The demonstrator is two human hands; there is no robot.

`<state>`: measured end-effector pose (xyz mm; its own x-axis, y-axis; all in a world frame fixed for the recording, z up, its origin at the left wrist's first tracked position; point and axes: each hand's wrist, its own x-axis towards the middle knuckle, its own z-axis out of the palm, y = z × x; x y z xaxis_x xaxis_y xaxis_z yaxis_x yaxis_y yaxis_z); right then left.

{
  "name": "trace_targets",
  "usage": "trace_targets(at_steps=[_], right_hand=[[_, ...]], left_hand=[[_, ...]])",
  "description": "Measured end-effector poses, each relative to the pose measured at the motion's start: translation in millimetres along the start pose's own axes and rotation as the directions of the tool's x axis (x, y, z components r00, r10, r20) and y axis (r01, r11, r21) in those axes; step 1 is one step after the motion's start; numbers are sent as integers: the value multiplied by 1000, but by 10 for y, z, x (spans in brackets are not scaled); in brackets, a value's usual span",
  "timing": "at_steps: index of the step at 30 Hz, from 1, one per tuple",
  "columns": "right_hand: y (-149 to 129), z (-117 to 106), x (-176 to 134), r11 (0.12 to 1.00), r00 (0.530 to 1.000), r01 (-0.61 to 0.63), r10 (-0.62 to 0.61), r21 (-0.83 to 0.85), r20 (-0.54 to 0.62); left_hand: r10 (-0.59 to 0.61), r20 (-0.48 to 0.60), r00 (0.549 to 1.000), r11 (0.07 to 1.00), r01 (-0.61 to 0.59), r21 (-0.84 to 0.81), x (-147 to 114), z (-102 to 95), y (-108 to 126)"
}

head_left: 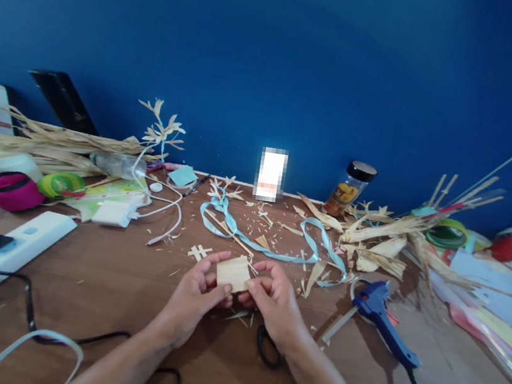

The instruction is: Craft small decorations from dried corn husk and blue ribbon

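Observation:
Between my two hands is a small, pale, roughly square piece of dried husk. My left hand pinches its left and lower edge, thumb on the front. On the other side, my right hand grips the right edge between thumb and fingers. A thin pale strip sticks up beside the right fingertips. Just beyond the left fingers lies a small crossed lattice of pale strips. Black scissors handles show partly under my right hand. A light blue ribbon curls across the table behind the hands.
A blue glue gun lies to the right, its cord running forward. At left are a white power strip and a charger. Husk bundles, a leaning jar and tape rolls line the blue wall. Scraps litter the brown table.

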<state>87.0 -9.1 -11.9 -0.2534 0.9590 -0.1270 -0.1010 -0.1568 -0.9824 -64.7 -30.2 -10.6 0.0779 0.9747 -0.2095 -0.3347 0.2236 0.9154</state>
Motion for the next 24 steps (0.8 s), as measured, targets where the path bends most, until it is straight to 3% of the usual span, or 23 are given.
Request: trace_targets(at_steps=[5,9,18,24], right_hand=[[-43,-21,11,985,995,-101,103,139,-4],[-71,-43,13,984,993,-107,111,146,-24],[-52,-126,26,961,969,169,-203,-221,-143],[-61,-9,-60,924,963,208,-250,-322,-97]], left_hand=[[-48,23,999,998,49,-41,-22,11,59],[-57,61,997,997,60,-57,-33,23,86],[18,2,1000,997,-17,-72,-35,-9,50],[49,42,998,998,-51,46,-17,9,23]])
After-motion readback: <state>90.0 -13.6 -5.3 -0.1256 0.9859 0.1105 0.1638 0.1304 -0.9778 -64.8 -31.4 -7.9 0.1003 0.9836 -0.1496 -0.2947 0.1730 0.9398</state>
